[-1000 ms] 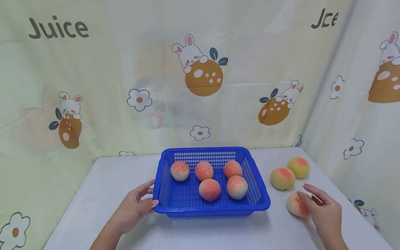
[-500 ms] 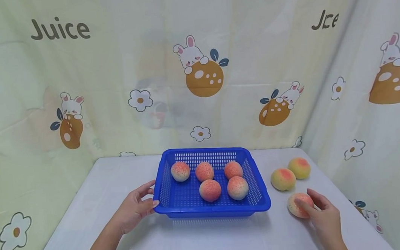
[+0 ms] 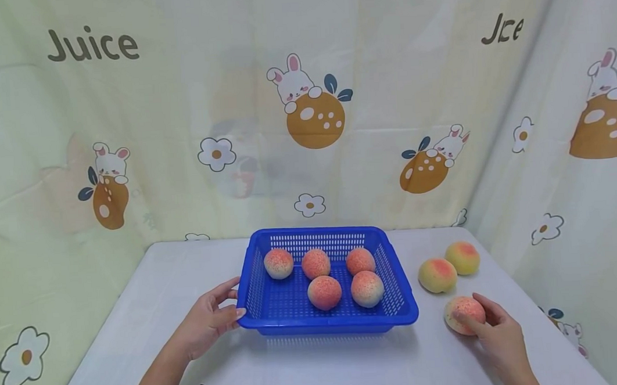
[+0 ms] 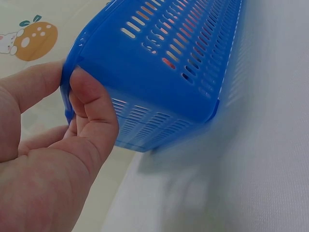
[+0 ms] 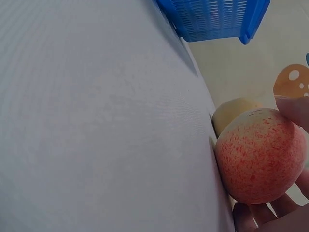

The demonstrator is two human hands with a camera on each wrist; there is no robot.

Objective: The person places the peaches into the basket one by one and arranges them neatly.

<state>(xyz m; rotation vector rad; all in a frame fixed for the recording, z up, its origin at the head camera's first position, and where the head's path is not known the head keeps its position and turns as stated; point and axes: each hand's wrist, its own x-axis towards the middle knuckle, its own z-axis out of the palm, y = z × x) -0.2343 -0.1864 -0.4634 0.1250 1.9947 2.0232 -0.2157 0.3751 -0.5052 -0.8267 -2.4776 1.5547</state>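
Note:
A blue plastic basket [image 3: 325, 320] with slotted walls stands mid-table and holds several pink-speckled peaches [image 3: 324, 293]. My left hand [image 3: 210, 317] grips its left rim; in the left wrist view the fingers and thumb [image 4: 94, 99] pinch the rim's edge. To the right of the basket, my right hand [image 3: 501, 336] holds another pink-speckled peach [image 3: 464, 315] between thumb and fingers. That peach [image 5: 260, 155] fills much of the right side of the right wrist view, close over the white cloth, with fingers wrapped beneath and the thumb on top.
Two yellow peaches with red blush, one nearer [image 3: 437, 276] and one farther [image 3: 462, 258], lie behind the right hand. A white cloth covers the table [image 3: 318, 372]. Printed curtains [image 3: 178, 106] hang behind and along both sides.
My right hand has closed round the pink-speckled peach, thumb and fingers now against its sides. The left hand and the basket stay in place.

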